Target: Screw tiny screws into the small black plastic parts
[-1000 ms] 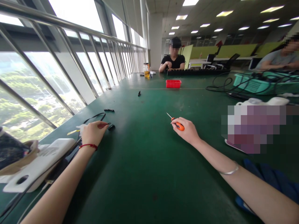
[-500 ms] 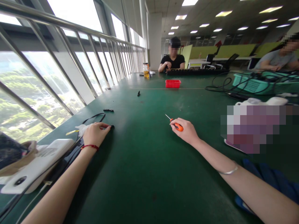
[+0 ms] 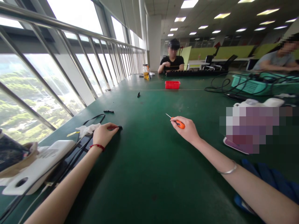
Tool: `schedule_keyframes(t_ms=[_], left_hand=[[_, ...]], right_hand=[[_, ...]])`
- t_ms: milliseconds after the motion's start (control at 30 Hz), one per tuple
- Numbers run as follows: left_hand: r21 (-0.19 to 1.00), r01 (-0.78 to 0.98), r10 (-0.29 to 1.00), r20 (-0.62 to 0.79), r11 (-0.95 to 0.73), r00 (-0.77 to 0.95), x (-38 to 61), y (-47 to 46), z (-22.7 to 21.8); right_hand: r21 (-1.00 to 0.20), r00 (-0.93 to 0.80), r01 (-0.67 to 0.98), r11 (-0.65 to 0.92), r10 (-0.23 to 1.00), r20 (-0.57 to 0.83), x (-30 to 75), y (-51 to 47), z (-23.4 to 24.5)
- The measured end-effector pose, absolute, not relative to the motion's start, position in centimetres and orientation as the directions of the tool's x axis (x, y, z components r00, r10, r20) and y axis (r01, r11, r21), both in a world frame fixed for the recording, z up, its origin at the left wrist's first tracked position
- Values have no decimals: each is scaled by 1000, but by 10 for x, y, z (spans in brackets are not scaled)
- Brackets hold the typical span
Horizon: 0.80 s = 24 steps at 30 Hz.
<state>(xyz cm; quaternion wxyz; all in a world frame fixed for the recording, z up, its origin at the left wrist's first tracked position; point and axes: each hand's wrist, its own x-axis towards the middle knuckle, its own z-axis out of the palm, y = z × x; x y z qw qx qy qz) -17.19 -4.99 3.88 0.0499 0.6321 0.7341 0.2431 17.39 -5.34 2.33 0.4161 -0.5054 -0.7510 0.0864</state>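
The right grip [image 3: 187,128] is closing round the orange handle of a screwdriver [image 3: 181,124], whose thin shaft is pointing forward and to the left. The left grip [image 3: 104,133] is pinching a small black piece [image 3: 120,128] at its fingertips, near the counter. Beyond that hand, a black strip [image 3: 108,111] is lying near a loop of cable, and another small black part [image 3: 138,94] is resting farther off. Among the containers, a red tray [image 3: 172,85] is sitting ahead, its contents too hard to tell; a teal basket [image 3: 243,82] is holding tangled black cables, some spilling over its rim; and a clear bottle [image 3: 146,74] is holding yellow liquid. On the left, a white plastic casing [image 3: 39,168] is lying beneath cables, while a blue cloth [image 3: 266,179] is lying by the right forearm. The green counter [image 3: 149,161] is running alongside a metal railing [image 3: 77,35] and bright windows. A person in black [image 3: 172,63] is sitting at the far end, and another in grey [image 3: 272,60] is sitting off to the right under ceiling lights.
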Motion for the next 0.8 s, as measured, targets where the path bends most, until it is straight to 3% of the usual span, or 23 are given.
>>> schedule_keyframes(t_ms=[167,267,400,800], left_hand=[[525,820,961,255,-227,103,-122,-34,29],[581,735,936,256,-349,242,-76,-22,23],[577,653,870,282,-491,404,-20,-11,15],[571,616,840,336,-542,426,-1,-12,10]], right_hand=[[-697,36,557,452,825,564,172,-59,73],[-667,23,512,541,768,640,172,-55,102],[-641,57,564,521,749,660,168,-46,118],[-564,23,675,475,751,660,151,-40,92]])
